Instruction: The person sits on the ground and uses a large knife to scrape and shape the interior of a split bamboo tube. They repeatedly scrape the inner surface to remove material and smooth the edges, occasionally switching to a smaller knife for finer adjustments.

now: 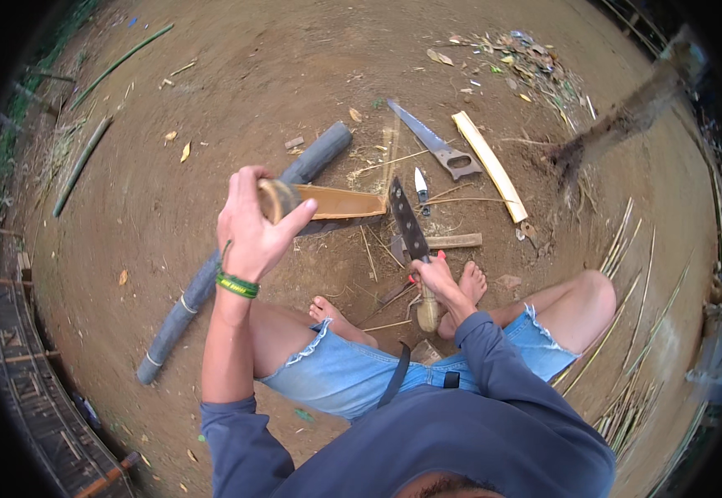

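My left hand (255, 220) grips a bamboo piece (344, 202) by its round, ring-like end. Its pale orange-brown inner face is exposed and tapers away to the right. In my right hand (440, 280) is a machete (409, 224), held by its thick wooden handle. The dark blade, with a row of holes, points up and away, its tip close to the far end of the bamboo. Under the bamboo piece, a long grey bamboo pole (180, 315) runs slantwise along the ground. A tool with a wooden handle (455, 241) lies just beyond the machete, its head partly hidden.
A handsaw (436, 143), a small knife (421, 187) and a split bamboo slat (490, 170) lie on the dirt ahead. Red-handled pliers (401, 290) are between my feet. Thin bamboo strips (626, 407) spread at the right. A wooden post (626, 108) stands far right, a slatted rack (37, 373) at left.
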The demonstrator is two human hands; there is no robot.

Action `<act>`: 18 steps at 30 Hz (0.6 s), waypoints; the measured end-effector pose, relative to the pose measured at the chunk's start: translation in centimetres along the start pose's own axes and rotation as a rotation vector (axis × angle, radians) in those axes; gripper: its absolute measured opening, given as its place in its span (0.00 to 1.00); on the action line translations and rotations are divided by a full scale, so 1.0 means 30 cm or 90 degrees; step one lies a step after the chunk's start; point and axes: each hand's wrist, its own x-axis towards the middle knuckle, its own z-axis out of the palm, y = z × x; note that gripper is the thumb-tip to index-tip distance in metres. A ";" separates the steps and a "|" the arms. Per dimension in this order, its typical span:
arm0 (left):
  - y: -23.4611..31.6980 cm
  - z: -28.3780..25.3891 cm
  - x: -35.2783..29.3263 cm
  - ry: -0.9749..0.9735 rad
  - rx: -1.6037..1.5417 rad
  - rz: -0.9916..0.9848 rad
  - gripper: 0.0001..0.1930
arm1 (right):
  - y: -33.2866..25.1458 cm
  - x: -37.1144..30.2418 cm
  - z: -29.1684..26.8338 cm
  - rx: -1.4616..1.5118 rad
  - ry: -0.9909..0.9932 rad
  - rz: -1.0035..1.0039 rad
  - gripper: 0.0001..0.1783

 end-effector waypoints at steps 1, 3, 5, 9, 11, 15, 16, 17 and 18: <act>-0.016 -0.016 -0.006 -0.011 0.023 -0.003 0.34 | -0.040 -0.008 0.010 -0.009 0.015 -0.030 0.12; -0.057 -0.029 -0.013 -0.037 0.063 -0.005 0.35 | -0.168 -0.044 -0.014 -0.024 0.056 -0.085 0.12; -0.132 -0.048 -0.020 -0.070 0.049 0.003 0.34 | -0.337 -0.085 -0.098 -0.114 0.069 -0.182 0.13; -0.289 -0.079 -0.040 -0.107 -0.080 -0.083 0.29 | -0.749 -0.202 -0.306 -0.336 0.074 -0.401 0.18; -0.343 -0.066 -0.045 -0.095 -0.129 -0.102 0.27 | -0.932 -0.177 -0.467 -0.566 0.140 -0.521 0.17; -0.403 -0.049 -0.064 -0.044 -0.138 -0.130 0.28 | -1.160 -0.192 -0.673 -0.829 0.398 -0.616 0.18; -0.392 -0.052 -0.059 -0.036 -0.131 -0.161 0.29 | -1.186 -0.194 -0.725 -0.835 0.400 -0.578 0.19; -0.390 -0.059 -0.053 -0.028 -0.124 -0.191 0.30 | -1.184 -0.185 -0.775 -0.837 0.410 -0.595 0.21; -0.418 -0.068 -0.058 -0.009 -0.137 -0.195 0.31 | -1.172 -0.195 -0.772 -0.824 0.420 -0.558 0.22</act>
